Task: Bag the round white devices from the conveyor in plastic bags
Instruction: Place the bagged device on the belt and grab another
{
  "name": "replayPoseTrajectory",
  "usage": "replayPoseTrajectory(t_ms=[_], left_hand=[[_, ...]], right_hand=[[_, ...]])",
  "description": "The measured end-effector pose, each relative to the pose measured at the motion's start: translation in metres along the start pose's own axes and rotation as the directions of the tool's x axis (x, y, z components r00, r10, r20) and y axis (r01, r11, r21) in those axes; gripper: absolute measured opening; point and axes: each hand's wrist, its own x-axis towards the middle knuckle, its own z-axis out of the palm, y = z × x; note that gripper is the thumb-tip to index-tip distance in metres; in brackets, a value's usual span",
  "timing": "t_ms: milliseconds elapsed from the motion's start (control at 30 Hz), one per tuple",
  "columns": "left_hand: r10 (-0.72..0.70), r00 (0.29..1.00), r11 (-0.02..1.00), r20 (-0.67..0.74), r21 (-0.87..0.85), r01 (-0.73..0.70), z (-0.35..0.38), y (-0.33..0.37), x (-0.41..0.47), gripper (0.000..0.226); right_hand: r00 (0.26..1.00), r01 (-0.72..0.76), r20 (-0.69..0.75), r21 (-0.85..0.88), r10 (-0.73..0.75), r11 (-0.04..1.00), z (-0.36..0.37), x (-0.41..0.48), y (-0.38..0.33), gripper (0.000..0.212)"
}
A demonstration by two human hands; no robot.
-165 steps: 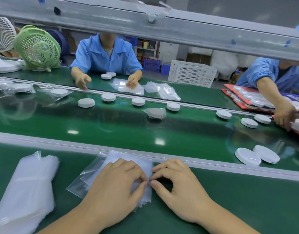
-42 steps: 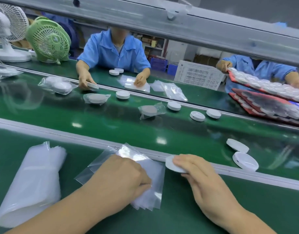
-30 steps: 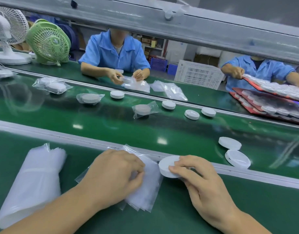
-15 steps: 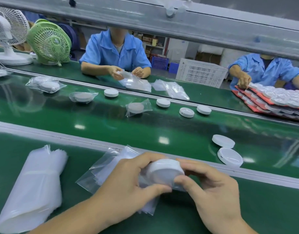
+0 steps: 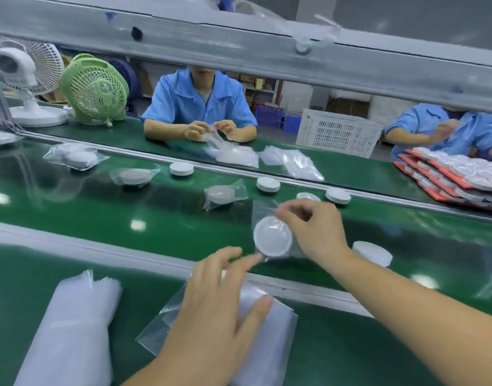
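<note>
My right hand [image 5: 315, 231] reaches out over the green conveyor belt [image 5: 155, 218] and pinches the top of a clear bag holding a round white device [image 5: 272, 236]. My left hand [image 5: 211, 316] lies flat, fingers spread, on the stack of empty plastic bags [image 5: 269, 330] at the near table edge. Loose white devices sit on the belt: one [image 5: 372, 253] just right of my right wrist, others [image 5: 267, 184] [image 5: 181, 168] [image 5: 338, 195] along the far side. Bagged devices [image 5: 224, 194] [image 5: 134, 176] [image 5: 77, 157] also lie on the belt.
A thick roll of bags [image 5: 69, 330] lies at the near left. Two people in blue shirts work across the belt, one [image 5: 197, 107] bagging, one [image 5: 448, 129] by red trays of devices [image 5: 456, 174]. Two fans [image 5: 94, 87] [image 5: 25, 73] stand far left. A metal beam [image 5: 239, 48] crosses overhead.
The device went into a bag between both hands. My right hand then carried the bagged device out over the belt, while my left hand let go and dropped back on the bag stack.
</note>
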Motion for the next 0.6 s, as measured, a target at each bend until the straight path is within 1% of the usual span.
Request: replayPoseTrajectory(t_ms=[33,67,100,133,167,200,233,267,333,367,400,467,500,533,567,600], left_hand=[[0.091,0.995,0.988,0.041,0.125,-0.096,0.001,-0.001,-0.001,0.042],[0.172,0.982,0.965,0.082,0.185,-0.185,0.002,-0.002,-0.002,0.031],[0.214,0.964,0.950,0.156,0.195,-0.242,0.003,-0.003,-0.004,0.024],[0.229,0.949,0.938,0.219,0.211,-0.275,0.005,-0.002,-0.004,0.022],[0.224,0.938,0.928,0.264,0.235,-0.288,0.006,0.001,-0.004,0.024],[0.224,0.926,0.915,0.304,0.263,-0.308,0.007,0.002,-0.002,0.028],[0.231,0.918,0.905,0.323,0.275,-0.324,0.007,0.003,-0.002,0.030],[0.245,0.911,0.899,0.331,0.274,-0.341,0.007,0.002,-0.002,0.030],[0.250,0.904,0.905,0.346,0.248,-0.345,0.007,0.001,-0.004,0.026],[0.241,0.912,0.915,0.333,0.234,-0.327,0.008,0.000,-0.006,0.024],[0.227,0.923,0.925,0.310,0.228,-0.304,0.010,0.000,-0.007,0.021],[0.188,0.943,0.935,0.276,0.244,-0.258,0.013,0.000,-0.010,0.019],[0.170,0.948,0.939,0.269,0.247,-0.238,0.013,0.000,-0.012,0.020],[0.162,0.953,0.941,0.258,0.251,-0.228,0.014,0.000,-0.013,0.021],[0.160,0.956,0.940,0.246,0.256,-0.224,0.015,-0.001,-0.013,0.022],[0.156,0.959,0.944,0.236,0.250,-0.215,0.016,-0.002,-0.013,0.024]], right_hand=[[0.997,0.000,-0.071,-0.100,-0.007,0.995,0.003,0.022,0.006,0.021],[0.993,-0.007,-0.115,-0.223,-0.019,0.975,0.007,0.044,0.013,0.019],[0.993,-0.031,-0.118,-0.357,-0.013,0.933,0.012,0.064,0.018,0.020],[0.996,-0.072,-0.071,-0.464,0.044,0.883,0.019,0.080,0.026,0.022],[0.990,-0.109,0.018,-0.549,0.143,0.829,0.027,0.091,0.032,0.025],[0.963,-0.115,0.122,-0.621,0.241,0.775,0.036,0.095,0.037,0.025],[0.932,-0.088,0.208,-0.666,0.297,0.741,0.044,0.096,0.040,0.025],[0.916,-0.055,0.260,-0.671,0.305,0.739,0.049,0.093,0.041,0.023],[0.929,-0.054,0.267,-0.586,0.256,0.808,0.044,0.080,0.044,0.021],[0.942,-0.070,0.230,-0.574,0.243,0.816,0.034,0.072,0.047,0.029],[0.945,-0.084,0.197,-0.627,0.261,0.775,0.019,0.065,0.053,0.043],[0.910,-0.105,0.159,-0.804,0.382,0.585,-0.019,0.047,0.066,0.077],[0.884,-0.113,0.144,-0.857,0.446,0.503,-0.038,0.037,0.075,0.090],[0.861,-0.104,0.154,-0.880,0.485,0.464,-0.056,0.027,0.084,0.093],[0.853,-0.088,0.181,-0.874,0.489,0.477,-0.072,0.017,0.091,0.087],[0.864,-0.077,0.204,-0.850,0.460,0.521,-0.087,0.009,0.095,0.072]])
